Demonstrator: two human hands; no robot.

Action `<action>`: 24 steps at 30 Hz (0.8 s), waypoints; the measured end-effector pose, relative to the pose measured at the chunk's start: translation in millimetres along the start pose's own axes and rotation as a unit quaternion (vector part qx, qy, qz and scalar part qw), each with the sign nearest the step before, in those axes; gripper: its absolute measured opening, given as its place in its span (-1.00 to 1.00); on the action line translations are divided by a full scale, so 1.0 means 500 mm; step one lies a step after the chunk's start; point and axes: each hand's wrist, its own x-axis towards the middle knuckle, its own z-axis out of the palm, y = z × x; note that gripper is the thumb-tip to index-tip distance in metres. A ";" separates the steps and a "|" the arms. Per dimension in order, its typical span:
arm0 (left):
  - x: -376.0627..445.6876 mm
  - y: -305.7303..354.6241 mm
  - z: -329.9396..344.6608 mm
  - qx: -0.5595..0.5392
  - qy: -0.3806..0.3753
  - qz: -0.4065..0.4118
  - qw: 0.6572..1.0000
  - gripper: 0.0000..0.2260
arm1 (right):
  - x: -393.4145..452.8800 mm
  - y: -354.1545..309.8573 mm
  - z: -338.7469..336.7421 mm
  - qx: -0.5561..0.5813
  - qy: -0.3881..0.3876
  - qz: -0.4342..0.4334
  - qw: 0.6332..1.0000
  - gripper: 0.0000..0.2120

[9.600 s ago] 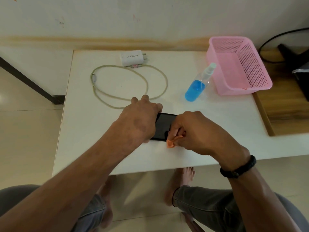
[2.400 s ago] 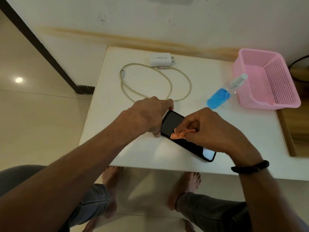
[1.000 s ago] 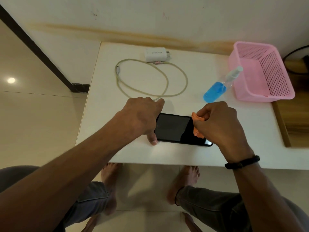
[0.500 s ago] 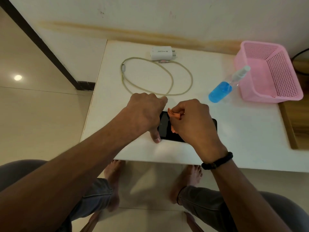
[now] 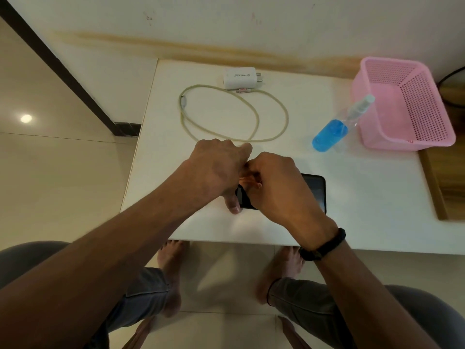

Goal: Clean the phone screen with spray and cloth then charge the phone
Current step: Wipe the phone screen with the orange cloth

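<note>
A white table (image 5: 364, 187) fills the middle of the view, its far edge against the wall and its near edge just above the person's knees. A pink basket (image 5: 402, 107) sits at the far right, with bare tabletop in front of it reaching to the right edge. The left hand (image 5: 216, 167) grips the left end of the black phone (image 5: 314, 190), fingers curled over the far side and thumb on the near side. The right hand (image 5: 276, 182) covers most of the screen and pinches an orange cloth (image 5: 247, 181) against it. The phone lies flat near the front edge. Beyond the hands lie the looped cable (image 5: 259, 122), the blue spray bottle (image 5: 332, 134) beside the basket, and the white charger (image 5: 240, 78).
</note>
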 end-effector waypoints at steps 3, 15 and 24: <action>0.002 -0.001 0.006 0.000 -0.001 0.014 1.000 -0.14 | -0.002 0.001 -0.011 0.004 -0.035 -0.011 0.999 -0.91; 0.004 0.004 0.018 0.024 0.008 0.033 0.999 -0.19 | -0.019 -0.003 -0.032 -0.024 -0.118 -0.045 0.992 -0.73; 0.002 0.006 0.019 0.038 0.013 0.031 0.999 -0.25 | -0.029 0.008 -0.039 -0.082 -0.127 -0.017 0.988 -0.84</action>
